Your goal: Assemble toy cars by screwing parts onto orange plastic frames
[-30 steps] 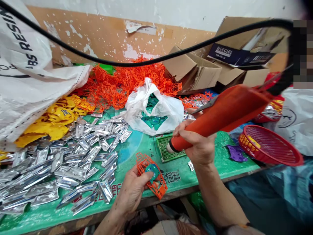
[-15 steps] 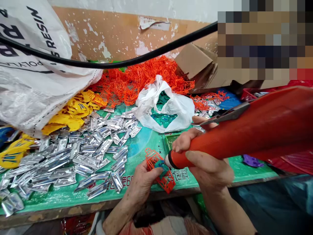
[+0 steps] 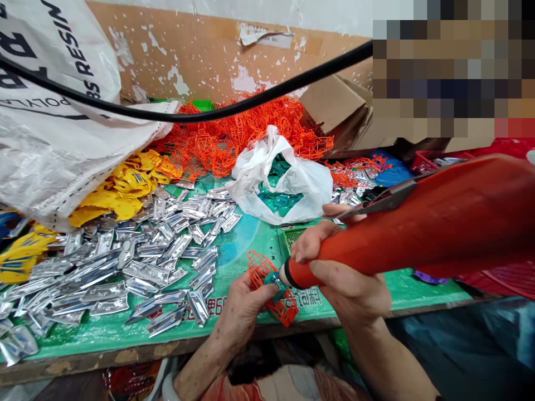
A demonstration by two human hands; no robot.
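My left hand point(image 3: 239, 309) is closed around an orange plastic lattice frame point(image 3: 287, 315) with a small teal plastic piece point(image 3: 271, 288) on it, my thumb pressing on the teal piece. In my right hand point(image 3: 355, 298) is a red electric screwdriver point(image 3: 418, 234), a thick barrel with a metal lever on top. Its pale nose meets or nearly meets the teal piece, and the tip itself is hidden. Just behind the tool's nose stands a small green basket point(image 3: 290, 238), partly covered by my right hand.
Silver plated parts point(image 3: 146, 270) spread over the left of the green table point(image 3: 234, 250). Yellow parts point(image 3: 129, 186) lie behind, beside a white sack point(image 3: 83, 139). Orange frames point(image 3: 234, 136) heap at the back; a white bag point(image 3: 311, 192) holds teal pieces. A black cable point(image 3: 188, 116) crosses overhead.
The screwdriver's nose has shifted slightly left and now overlaps the teal piece more. My right hand has moved a little left with it; my left hand keeps its hold.
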